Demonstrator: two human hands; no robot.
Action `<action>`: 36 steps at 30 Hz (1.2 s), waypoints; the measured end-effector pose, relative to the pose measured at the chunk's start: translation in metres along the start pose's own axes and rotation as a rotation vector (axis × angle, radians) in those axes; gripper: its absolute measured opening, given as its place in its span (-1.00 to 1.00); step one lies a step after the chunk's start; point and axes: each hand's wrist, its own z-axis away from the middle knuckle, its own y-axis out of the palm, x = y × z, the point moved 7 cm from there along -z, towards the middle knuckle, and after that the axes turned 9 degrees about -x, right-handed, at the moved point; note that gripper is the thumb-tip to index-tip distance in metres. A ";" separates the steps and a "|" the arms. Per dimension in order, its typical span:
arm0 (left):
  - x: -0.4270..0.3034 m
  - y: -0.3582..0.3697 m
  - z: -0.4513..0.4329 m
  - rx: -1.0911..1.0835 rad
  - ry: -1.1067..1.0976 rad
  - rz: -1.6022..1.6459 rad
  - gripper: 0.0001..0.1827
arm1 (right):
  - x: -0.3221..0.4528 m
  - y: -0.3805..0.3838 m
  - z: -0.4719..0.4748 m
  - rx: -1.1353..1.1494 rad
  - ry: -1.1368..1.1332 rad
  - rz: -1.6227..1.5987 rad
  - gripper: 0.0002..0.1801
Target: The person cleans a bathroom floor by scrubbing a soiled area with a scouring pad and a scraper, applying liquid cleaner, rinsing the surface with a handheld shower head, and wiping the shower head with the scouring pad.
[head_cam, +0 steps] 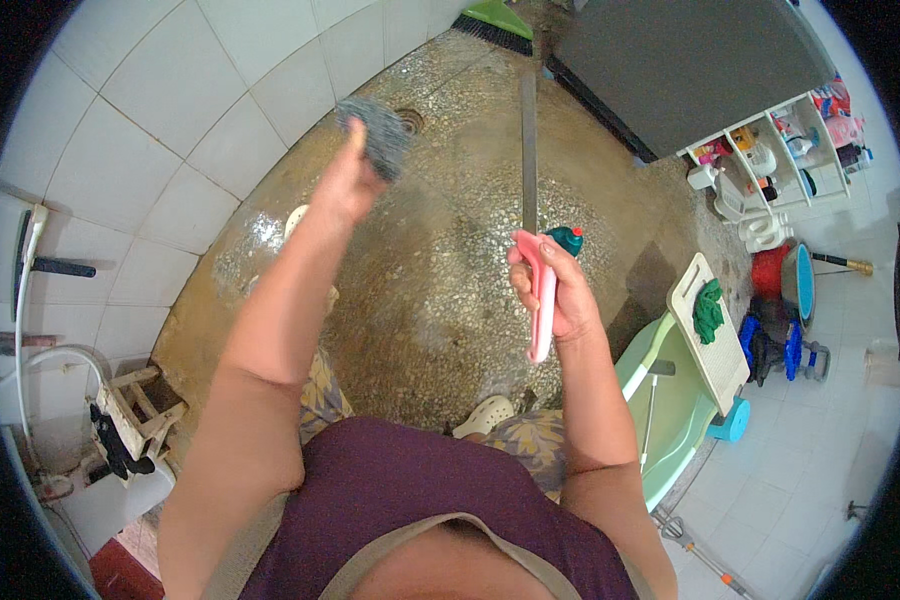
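Observation:
My left hand (pixel 356 180), slightly blurred, grips a dark grey scrubbing pad or cloth (pixel 381 139) above the wet floor by the tiled wall. In my right hand (pixel 570 292) is a pink plastic handle (pixel 544 307) with a pale, hooked lower end; my fingers wrap around it. A dark green bottle with a red cap (pixel 565 240) shows just beyond my right thumb; whether it touches my hand I cannot tell. A long grey bar (pixel 529 150) runs away from the pink handle's top; whether they are joined is unclear.
Wet pebbled floor (pixel 435 300) has a round drain (pixel 411 120). A green-headed broom (pixel 499 22) and a dark-topped cabinet or appliance (pixel 690 60) stand ahead. Rightward are a bottle shelf (pixel 765 161), a pale green tub (pixel 667 412) and a washboard (pixel 709 337). A wooden stool (pixel 139 405) stands left.

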 end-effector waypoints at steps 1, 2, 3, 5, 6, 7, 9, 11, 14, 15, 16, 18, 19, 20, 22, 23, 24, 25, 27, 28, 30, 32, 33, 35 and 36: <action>0.017 0.011 0.008 0.051 -0.071 -0.026 -0.40 | 0.000 0.002 -0.005 0.005 0.000 -0.003 -0.62; 0.033 0.019 0.015 0.102 -0.142 -0.051 -0.38 | -0.002 0.009 -0.009 0.039 0.034 -0.102 -0.59; 0.041 0.023 0.019 0.103 -0.143 -0.055 -0.38 | -0.006 0.015 -0.011 0.068 0.066 -0.202 -0.56; 0.059 0.032 0.032 0.203 -0.266 -0.032 -0.45 | -0.010 0.016 -0.016 -0.026 0.075 -0.150 -0.53; 0.064 0.035 0.036 0.203 -0.266 -0.031 -0.45 | -0.013 0.011 -0.021 -0.031 0.088 -0.076 -0.53; 0.070 0.041 0.042 0.250 -0.283 -0.062 -0.48 | -0.015 0.007 -0.024 -0.036 0.102 -0.002 -0.52; 0.080 0.046 0.049 0.294 -0.301 -0.090 -0.51 | -0.016 0.007 -0.026 -0.040 0.107 0.057 -0.56; 0.090 0.051 0.057 0.437 -0.225 -0.232 -0.57 | -0.009 0.009 -0.029 -0.127 -0.070 0.189 -0.67; 0.101 0.055 0.072 0.421 -0.246 -0.308 -0.65 | -0.014 0.012 -0.030 -0.184 -0.082 0.208 -0.77; 0.106 0.053 0.073 0.397 -0.264 -0.385 -0.67 | -0.014 0.014 -0.029 -0.185 -0.081 0.209 -0.77; 0.104 0.055 0.074 0.353 -0.260 -0.358 -0.74 | -0.014 0.014 -0.027 -0.217 -0.071 0.216 -0.78; 0.101 0.054 0.071 0.361 -0.228 -0.360 -0.77 | -0.016 0.014 -0.027 -0.246 -0.059 0.224 -0.79; 0.098 0.055 0.070 0.370 -0.194 -0.362 -0.79 | -0.020 0.015 -0.027 -0.242 -0.039 0.255 -0.78; 0.097 0.055 0.071 0.367 -0.193 -0.361 -0.79 | -0.023 0.016 -0.027 -0.237 -0.020 0.286 -0.76; 0.092 0.052 0.068 0.290 -0.143 -0.357 -0.82 | -0.026 0.019 -0.027 -0.224 -0.017 0.279 -0.76; 0.093 0.051 0.067 0.288 -0.142 -0.357 -0.82 | -0.026 0.020 -0.027 -0.213 -0.017 0.272 -0.75; 0.093 0.049 0.063 0.261 -0.130 -0.363 -0.83 | -0.026 0.022 -0.026 -0.212 -0.016 0.274 -0.75; 0.093 0.046 0.060 0.234 -0.119 -0.369 -0.84 | -0.026 0.024 -0.025 -0.212 -0.005 0.273 -0.76; 0.091 0.046 0.057 0.222 -0.119 -0.335 -0.85 | -0.026 0.025 -0.023 -0.212 0.008 0.269 -0.77; 0.089 0.047 0.056 0.211 -0.120 -0.302 -0.87 | -0.029 0.024 -0.023 -0.202 0.040 0.285 -0.78; 0.075 0.047 0.055 0.173 -0.099 -0.310 -0.86 | -0.033 0.024 -0.021 -0.189 0.079 0.301 -0.78; 0.066 0.043 0.049 0.130 -0.096 -0.248 -0.84 | -0.039 0.031 -0.018 -0.130 0.103 0.288 -0.78; 0.059 0.038 0.043 0.116 -0.091 -0.249 -0.84 | -0.042 0.034 -0.017 -0.118 0.112 0.286 -0.78; 0.042 0.031 0.031 0.064 -0.008 -0.266 -0.84 | -0.050 0.037 -0.011 -0.094 0.183 0.308 -0.78; 0.034 0.030 0.028 0.050 0.002 -0.209 -0.83 | -0.050 0.039 -0.008 -0.091 0.190 0.310 -0.78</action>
